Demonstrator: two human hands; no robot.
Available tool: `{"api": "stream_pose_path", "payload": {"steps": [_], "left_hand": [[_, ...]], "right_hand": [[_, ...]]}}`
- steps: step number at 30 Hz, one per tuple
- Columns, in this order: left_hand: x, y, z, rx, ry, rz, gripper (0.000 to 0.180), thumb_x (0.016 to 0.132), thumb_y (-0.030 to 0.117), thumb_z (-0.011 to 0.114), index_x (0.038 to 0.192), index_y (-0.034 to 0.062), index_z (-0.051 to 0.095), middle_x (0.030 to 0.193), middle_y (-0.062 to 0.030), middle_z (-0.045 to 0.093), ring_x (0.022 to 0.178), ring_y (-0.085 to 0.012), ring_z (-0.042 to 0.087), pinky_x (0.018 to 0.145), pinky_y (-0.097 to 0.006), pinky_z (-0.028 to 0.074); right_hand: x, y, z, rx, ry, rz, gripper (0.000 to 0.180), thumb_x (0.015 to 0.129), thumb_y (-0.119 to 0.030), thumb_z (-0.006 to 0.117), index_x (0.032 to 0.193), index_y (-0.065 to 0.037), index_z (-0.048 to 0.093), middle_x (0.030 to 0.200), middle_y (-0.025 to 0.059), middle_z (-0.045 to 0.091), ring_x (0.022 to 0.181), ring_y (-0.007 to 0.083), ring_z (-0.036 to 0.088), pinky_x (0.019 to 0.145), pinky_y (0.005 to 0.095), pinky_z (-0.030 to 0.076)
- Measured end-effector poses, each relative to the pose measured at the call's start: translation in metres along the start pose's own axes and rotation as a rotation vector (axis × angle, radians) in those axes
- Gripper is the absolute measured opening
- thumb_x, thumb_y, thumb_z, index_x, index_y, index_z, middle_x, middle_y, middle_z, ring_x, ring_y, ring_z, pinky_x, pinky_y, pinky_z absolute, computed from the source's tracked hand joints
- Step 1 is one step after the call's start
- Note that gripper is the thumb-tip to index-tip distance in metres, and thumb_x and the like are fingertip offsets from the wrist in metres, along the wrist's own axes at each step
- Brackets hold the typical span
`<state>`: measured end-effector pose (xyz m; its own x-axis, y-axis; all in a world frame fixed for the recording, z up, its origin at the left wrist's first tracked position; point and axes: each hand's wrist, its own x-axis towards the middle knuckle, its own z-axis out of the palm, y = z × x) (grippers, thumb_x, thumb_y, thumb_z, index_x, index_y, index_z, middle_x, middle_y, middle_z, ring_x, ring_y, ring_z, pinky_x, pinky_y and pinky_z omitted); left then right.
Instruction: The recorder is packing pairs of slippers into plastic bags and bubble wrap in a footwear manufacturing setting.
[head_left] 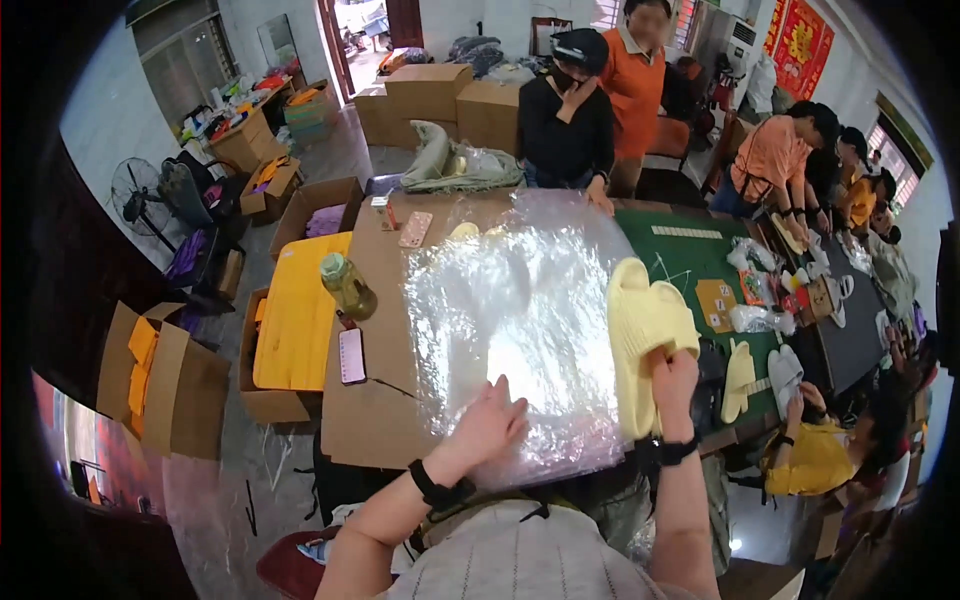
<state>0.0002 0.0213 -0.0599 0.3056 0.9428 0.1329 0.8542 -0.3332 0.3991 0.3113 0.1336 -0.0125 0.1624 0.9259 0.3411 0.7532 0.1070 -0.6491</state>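
A stack of clear plastic bags (540, 300) lies on the table in front of me, shiny with reflected light. My left hand (490, 422) rests on its near part, fingers stretched out and holding nothing. At the right edge of the stack, my right hand (675, 385) grips a pair of pale yellow slippers (632, 330), its fingers tucked inside one of them. The slippers stand toe upward, side by side, partly over the bags. A dark band circles each of my wrists.
Left of the bags are a green bottle (345, 285), a phone (352, 357) and another phone (415, 230). A box of yellow sheets (295, 320) stands beside the table. More slippers (738, 380) lie on the green mat (670, 225). Co-workers stand across and sit at right.
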Motion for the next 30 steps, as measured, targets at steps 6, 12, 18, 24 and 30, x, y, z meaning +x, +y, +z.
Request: {"api": "stream_pose_path", "payload": {"steps": [6,12,18,24,30], "left_hand": [[0.027,0.018,-0.018,-0.295,0.037,-0.2,0.023,0.093,0.023,0.06,0.101,0.0088,0.076,0.103,-0.0212,0.064,0.093,-0.0387,0.064,0.084,-0.046,0.053],[0.037,0.026,-0.021,-0.142,0.163,-0.171,0.012,0.084,0.022,0.071,0.091,0.0142,0.077,0.094,-0.0103,0.066,0.089,-0.0311,0.061,0.078,-0.042,0.052],[0.039,0.035,-0.024,-0.17,0.158,-0.163,0.012,0.086,0.023,0.073,0.089,0.0124,0.076,0.09,-0.0074,0.07,0.086,-0.0303,0.062,0.077,-0.041,0.049],[0.03,0.034,-0.025,-0.289,0.128,-0.159,0.013,0.087,0.019,0.073,0.096,0.0099,0.075,0.092,-0.0073,0.07,0.089,-0.0308,0.064,0.075,-0.04,0.052],[0.023,0.017,-0.005,-0.647,-0.11,-0.181,0.033,0.082,0.022,0.078,0.111,0.0087,0.07,0.124,-0.0139,0.062,0.097,-0.0318,0.064,0.083,-0.043,0.054]], "right_hand": [[-0.073,0.042,-0.06,0.275,0.008,-0.005,0.015,0.086,-0.009,0.068,0.089,0.006,0.068,0.076,0.0202,0.068,0.071,0.0317,0.068,0.064,0.0376,0.049],[-0.103,0.015,-0.105,0.317,-0.138,-0.045,0.027,0.084,-0.008,0.067,0.111,-0.002,0.071,0.109,0.0159,0.072,0.101,0.033,0.07,0.086,0.038,0.053],[-0.121,-0.032,-0.09,0.093,-0.43,-0.414,0.04,0.081,-0.024,0.074,0.118,-0.01,0.07,0.113,0.0123,0.071,0.105,0.0353,0.066,0.089,0.0434,0.053],[-0.129,-0.018,-0.076,-0.109,-0.523,-0.408,0.026,0.079,-0.032,0.073,0.09,-0.008,0.073,0.073,0.0129,0.068,0.067,0.0353,0.065,0.061,0.0465,0.051],[-0.13,0.017,-0.095,-0.106,-0.292,-0.144,0.016,0.077,-0.015,0.068,0.089,-0.006,0.072,0.071,0.0171,0.065,0.065,0.0395,0.063,0.057,0.0447,0.048]]}}
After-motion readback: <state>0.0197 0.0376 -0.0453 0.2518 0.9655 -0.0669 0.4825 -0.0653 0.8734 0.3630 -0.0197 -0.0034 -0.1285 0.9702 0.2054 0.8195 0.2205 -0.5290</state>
